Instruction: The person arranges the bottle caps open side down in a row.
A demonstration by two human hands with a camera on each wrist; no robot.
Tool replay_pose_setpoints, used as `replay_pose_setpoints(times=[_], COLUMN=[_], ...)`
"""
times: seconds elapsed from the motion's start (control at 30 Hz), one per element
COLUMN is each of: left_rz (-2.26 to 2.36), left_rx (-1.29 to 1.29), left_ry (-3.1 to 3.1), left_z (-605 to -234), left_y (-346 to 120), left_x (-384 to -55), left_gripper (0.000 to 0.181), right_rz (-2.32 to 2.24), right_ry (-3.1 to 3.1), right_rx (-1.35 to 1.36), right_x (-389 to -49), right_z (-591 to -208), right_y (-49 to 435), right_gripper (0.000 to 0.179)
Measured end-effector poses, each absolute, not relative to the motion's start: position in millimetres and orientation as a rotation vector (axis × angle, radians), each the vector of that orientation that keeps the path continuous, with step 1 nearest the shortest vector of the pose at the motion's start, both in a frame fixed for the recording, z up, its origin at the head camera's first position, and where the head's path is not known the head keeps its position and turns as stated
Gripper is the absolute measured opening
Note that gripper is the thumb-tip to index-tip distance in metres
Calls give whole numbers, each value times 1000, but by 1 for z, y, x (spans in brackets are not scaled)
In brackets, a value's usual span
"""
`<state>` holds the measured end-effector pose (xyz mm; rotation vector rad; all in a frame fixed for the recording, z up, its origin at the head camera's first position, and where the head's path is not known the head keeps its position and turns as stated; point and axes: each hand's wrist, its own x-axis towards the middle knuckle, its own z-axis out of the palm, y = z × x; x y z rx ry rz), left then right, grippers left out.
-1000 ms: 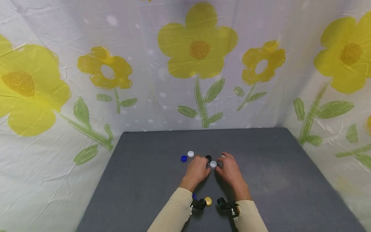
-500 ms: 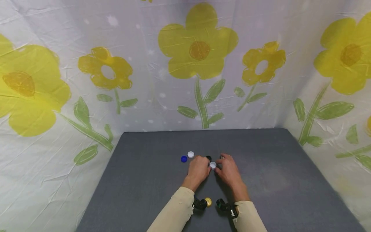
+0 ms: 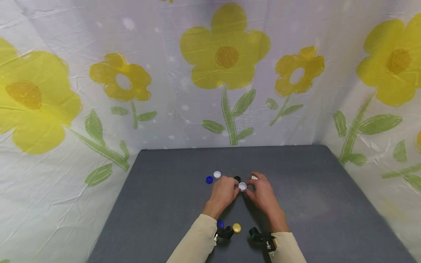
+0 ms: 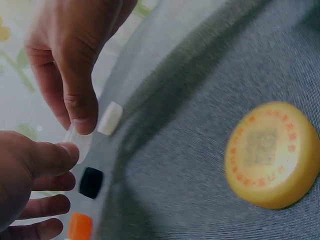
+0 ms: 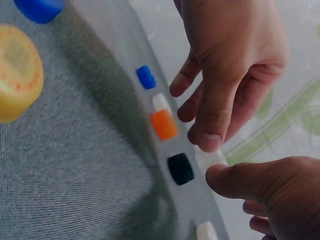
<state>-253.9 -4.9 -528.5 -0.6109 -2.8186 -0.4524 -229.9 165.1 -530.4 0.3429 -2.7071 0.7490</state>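
Note:
A whitish, see-through bottle cap is lifted between my two hands, its hollow side facing up in the head view. My left hand pinches it from the left with thumb and finger. From the other side my right hand holds its edge, the thumb tip on the rim. Both thumbs meet the cap in the left wrist view, where it looks pale and clear. Beyond it on the table lie a black cap, a white cap partly behind my right fingers, and an orange cap that my left hand hides in the head view.
A blue cap and another white cap lie left of my left hand. Nearer me, a gold cap with printed lettering and a second blue cap sit between the wrists. The grey table meets a flowered curtain behind.
My hands stay round the see-through cap with only slight shifts. The right wrist has moved a little right and nearer me; the near blue cap shows again beside the left wrist.

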Motion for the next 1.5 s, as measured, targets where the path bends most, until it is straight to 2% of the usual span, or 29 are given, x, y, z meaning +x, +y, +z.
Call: replay_pose_setpoints(times=[0.63,0.93,1.2,1.33,1.5], left_rz=[-585,-603,-597,-619,-662], left_rx=[-655,-683,-744,-805,-791], left_ry=[-2767,-2750,-2638,-2513,-2454], left_z=[-487,-484,-489,-491,-491], left_y=[-25,-35,-42,-43,-42], left_x=[-224,-211,-203,-202,-202], left_gripper=[16,17,31,30,24], right_rz=[850,897,975,1072,1179], right_ry=[-2562,-2542,-2561,-2608,-2643], right_rx=[475,495,422,375,354], right_x=[-202,-190,-185,-184,-183], right_z=[-502,-502,-504,-502,-500], right_y=[164,157,156,157,157], right_gripper=[28,26,20,16,24])
